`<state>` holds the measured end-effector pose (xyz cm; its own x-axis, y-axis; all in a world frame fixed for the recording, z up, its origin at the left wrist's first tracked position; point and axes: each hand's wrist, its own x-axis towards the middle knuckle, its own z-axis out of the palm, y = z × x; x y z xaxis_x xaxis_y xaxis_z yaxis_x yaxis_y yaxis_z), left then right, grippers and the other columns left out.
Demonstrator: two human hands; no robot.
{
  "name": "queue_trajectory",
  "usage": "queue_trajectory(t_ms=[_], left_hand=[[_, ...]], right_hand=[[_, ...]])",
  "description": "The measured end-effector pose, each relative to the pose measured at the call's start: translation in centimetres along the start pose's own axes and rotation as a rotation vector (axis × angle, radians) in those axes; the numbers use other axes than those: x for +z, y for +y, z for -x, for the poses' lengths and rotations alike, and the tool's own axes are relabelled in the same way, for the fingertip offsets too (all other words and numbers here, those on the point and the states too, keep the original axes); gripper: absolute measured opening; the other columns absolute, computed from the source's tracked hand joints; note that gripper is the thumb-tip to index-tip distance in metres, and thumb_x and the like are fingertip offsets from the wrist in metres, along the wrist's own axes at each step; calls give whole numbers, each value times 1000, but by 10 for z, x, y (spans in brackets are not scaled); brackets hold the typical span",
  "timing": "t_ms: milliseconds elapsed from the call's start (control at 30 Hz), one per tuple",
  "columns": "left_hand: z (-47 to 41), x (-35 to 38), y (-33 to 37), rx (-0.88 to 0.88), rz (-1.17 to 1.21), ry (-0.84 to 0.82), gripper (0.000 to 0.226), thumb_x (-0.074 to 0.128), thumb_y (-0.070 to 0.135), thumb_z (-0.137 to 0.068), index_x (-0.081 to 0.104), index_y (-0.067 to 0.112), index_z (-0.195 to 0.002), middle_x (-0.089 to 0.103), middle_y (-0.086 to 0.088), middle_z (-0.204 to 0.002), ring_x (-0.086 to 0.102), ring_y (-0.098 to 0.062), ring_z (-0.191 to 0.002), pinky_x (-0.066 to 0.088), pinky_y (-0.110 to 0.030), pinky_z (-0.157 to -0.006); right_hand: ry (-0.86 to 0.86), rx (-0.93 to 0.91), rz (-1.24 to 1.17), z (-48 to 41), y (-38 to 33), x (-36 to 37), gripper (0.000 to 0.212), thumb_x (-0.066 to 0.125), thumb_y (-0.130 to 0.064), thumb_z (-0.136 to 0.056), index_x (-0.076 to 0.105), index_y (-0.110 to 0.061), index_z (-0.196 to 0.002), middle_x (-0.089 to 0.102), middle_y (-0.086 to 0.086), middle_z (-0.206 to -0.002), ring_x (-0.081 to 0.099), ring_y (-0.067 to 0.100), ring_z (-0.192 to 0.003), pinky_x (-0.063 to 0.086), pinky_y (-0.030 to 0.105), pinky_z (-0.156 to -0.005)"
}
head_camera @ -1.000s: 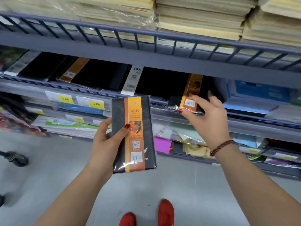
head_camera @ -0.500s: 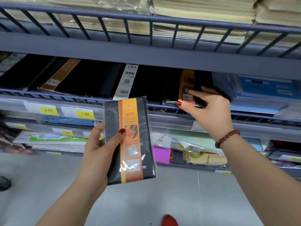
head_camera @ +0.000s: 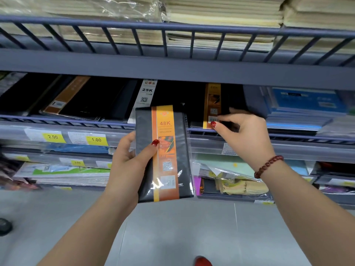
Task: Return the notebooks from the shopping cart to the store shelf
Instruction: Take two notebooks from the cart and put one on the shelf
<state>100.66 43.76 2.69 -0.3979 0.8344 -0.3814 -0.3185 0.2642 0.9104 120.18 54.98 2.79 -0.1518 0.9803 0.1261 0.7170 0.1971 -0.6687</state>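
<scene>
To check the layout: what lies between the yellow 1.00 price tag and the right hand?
In the head view, the 48K notebook, gripped by the left hand, lies between them.

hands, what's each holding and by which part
Left hand holds the wrapped 48K notebook by its left long edge, thumb on the cover. Right hand pinches the near end of the shelved notebook.

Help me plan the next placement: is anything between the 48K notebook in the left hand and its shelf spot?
Yes. The right hand pinches the shelved notebook at the matching stack, occupying that opening, and the low shelf rail runs across the front. The 48K notebook, gripped by the left hand, must go over it.
</scene>
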Motion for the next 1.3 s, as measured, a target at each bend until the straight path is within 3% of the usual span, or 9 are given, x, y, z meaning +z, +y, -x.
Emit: queue_trajectory(t_ms=[100, 267, 533, 667, 800, 933, 1033, 1167, 1300], left_hand=[[-5, 11, 4, -2, 13, -19, 31, 63, 17, -88, 58, 29, -116, 76, 1, -88, 72, -15, -73, 53, -24, -51], [-16, 33, 9, -33, 50, -32, 29, 65, 16, -87, 59, 25, -114, 75, -5, -94, 72, -19, -76, 55, -26, -55], [-24, 56, 13, 50, -94, -197, 35, 68, 8, -83, 55, 29, -108, 72, 15, -93, 68, 1, -87, 54, -18, -74], [-18, 53, 10, 133, -247, -241, 79, 75, 5, -72, 40, 19, -141, 54, 10, -128, 53, 0, -116, 50, -16, -87], [-20, 63, 10, 250, -288, -201, 64, 71, -5, -76, 50, 12, -134, 57, 22, -107, 57, 18, -91, 44, -1, -76], [-36, 73, 14, 356, -388, -145, 51, 73, -2, -76, 59, 8, -124, 62, 20, -96, 62, 14, -88, 46, -3, -75], [-50, 76, 14, 420, -547, -110, 52, 76, 13, -77, 60, 15, -126, 65, 6, -118, 63, -6, -103, 51, -20, -90], [-60, 74, 11, 531, -802, -56, 49, 78, 25, -76, 63, 19, -123, 68, 6, -113, 58, 1, -91, 37, 5, -80], [-64, 69, 9, 553, -829, -61, 47, 79, 23, -75, 65, 19, -120, 68, 5, -114, 60, -1, -95, 36, 5, -81]], right_hand=[[53, -84, -155, 20, -5, 0, 27, 69, -21, -83, 69, -17, -110, 59, 1, -120, 52, 5, -114, 35, -1, -86], [-160, 170, -747, 65, -18, -1, 41, 73, -27, -69, 65, -21, -109, 73, 0, -88, 68, 11, -83, 53, 20, -75], [-34, 323, -902, 54, -5, -6, 37, 65, 4, -79, 64, -15, -111, 71, 7, -85, 67, 13, -80, 53, 19, -73], [62, 310, -745, 32, -4, -16, 37, 66, -4, -82, 62, -14, -117, 64, -2, -86, 61, -2, -74, 48, 7, -68], [-113, 207, -455, 13, -5, -24, 52, 65, -17, -85, 48, -17, -135, 57, -6, -117, 55, 0, -101, 45, 4, -78], [-165, 54, -237, 4, -4, -25, 61, 70, -26, -80, 47, -22, -136, 53, -7, -133, 51, 8, -120, 41, 28, -104], [-76, 34, -172, -1, 0, -24, 50, 68, -24, -84, 53, -21, -132, 58, -8, -129, 53, 8, -119, 41, 29, -105], [-58, -1, -63, -2, 11, -15, 46, 67, -26, -84, 56, -22, -129, 62, -5, -125, 59, 12, -111, 42, 18, -95], [-36, -47, 3, -3, 19, -10, 43, 68, -31, -83, 60, -22, -125, 66, -2, -120, 65, 19, -96, 48, 24, -88]])
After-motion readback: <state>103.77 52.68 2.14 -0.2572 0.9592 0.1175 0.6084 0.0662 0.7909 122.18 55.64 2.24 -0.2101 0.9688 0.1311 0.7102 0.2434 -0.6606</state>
